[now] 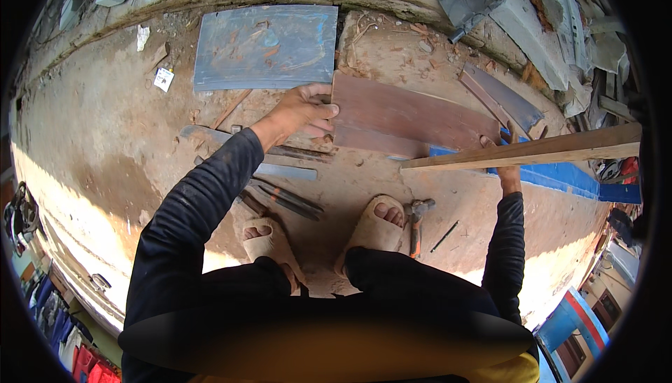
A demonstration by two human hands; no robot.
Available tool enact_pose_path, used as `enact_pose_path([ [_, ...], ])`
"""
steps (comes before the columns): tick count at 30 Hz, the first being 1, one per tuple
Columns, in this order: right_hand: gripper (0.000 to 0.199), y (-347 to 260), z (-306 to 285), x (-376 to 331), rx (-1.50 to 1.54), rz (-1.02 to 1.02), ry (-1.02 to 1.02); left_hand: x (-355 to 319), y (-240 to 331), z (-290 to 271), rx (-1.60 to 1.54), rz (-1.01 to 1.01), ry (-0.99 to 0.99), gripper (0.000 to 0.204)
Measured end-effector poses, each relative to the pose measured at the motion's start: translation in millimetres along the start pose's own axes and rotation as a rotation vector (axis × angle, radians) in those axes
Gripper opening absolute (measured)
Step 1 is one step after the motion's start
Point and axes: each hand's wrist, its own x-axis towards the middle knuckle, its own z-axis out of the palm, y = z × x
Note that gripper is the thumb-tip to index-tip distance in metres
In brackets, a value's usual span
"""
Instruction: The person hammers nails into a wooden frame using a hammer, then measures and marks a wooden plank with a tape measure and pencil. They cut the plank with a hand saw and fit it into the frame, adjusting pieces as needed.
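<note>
A long brown sheet panel (pixel 413 110), seemingly of metal with a folded lower strip, is held slantwise above the ground in front of me. My left hand (pixel 304 111) grips its left end, thumb on the near face and fingers partly behind the edge. At the other end, my right hand (pixel 505 166) closes on the panel's right edge; a wooden bar (pixel 532 150) crosses in front and hides part of that hand. A blue beam (pixel 560 179) extends to the right behind the wrist and bar.
Beyond the panel lies a flat grey sheet (pixel 266 47). Near my sandals are a hammer (pixel 418 225), orange-and-black handles (pixel 287 200) of a tool, a thin black rod (pixel 444 236) and a flat metal strip (pixel 287 172). Scrap pieces (pixel 532 26) pile up at the far right.
</note>
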Motion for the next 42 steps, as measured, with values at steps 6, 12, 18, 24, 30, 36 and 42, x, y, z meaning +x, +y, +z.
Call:
enact_pose_path([
  [6,0.098,-22.8,-11.8,0.6,0.086,0.161,-0.044,5.4,-3.0,1.4,-0.063,0.002,-0.015,0.067],
  [12,0.098,-25.4,-24.1,-1.0,0.125,0.206,-0.098,5.6,0.4,3.7,0.013,0.008,-0.017,0.069],
  [18,0.096,-24.1,-31.5,6.4,0.188,0.281,-0.208,5.3,2.3,4.1,0.03,0.02,-0.041,0.069],
  [24,0.104,-39.4,-40.6,21.3,-0.099,0.193,-0.279,5.0,0.4,2.9,0.049,0.062,-0.055,0.067],
  [30,0.115,-106.6,-15.2,50.2,-0.558,-0.246,-0.524,6.1,1.7,8.9,0.125,0.055,-0.018,0.066],
  [36,0.117,-153.1,35.2,44.4,-0.527,-0.155,-0.811,4.4,2.7,14.5,0.099,0.051,0.022,0.066],
  [42,0.114,-149.9,39.1,39.5,-0.461,-0.194,-0.819,2.1,8.8,14.9,0.103,0.039,0.003,0.067],
])
